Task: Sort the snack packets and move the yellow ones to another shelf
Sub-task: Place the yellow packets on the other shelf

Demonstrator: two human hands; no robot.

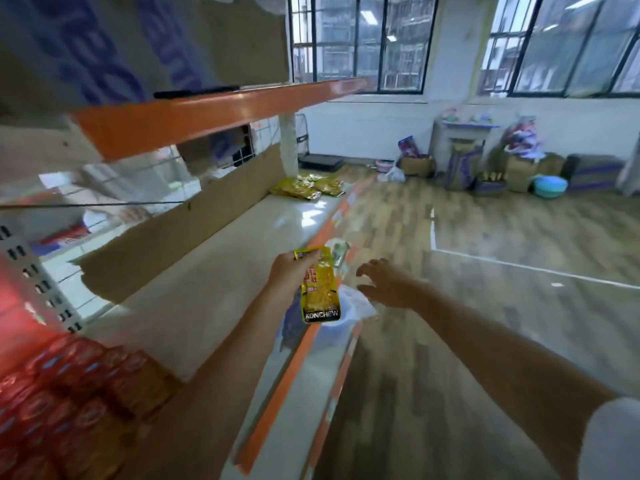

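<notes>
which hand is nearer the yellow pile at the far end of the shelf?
Left. The left hand, holding a yellow packet, is over the shelf; the right hand hovers off its edge. Pile.

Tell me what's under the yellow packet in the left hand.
Under the yellow packet gripped by the left hand lie pale, clear-looking wrappers on the shelf edge. The packet covers part of them, so their number is unclear.

A glossy yellow foil snack packet [320, 285] with a black "KONCHEW" band at its lower end hangs upright, pinched at its top, above the shelf's front edge. More crinkled yellow foil packets [308, 186] lie heaped at the pale shelf's [221, 258] far end.
</notes>
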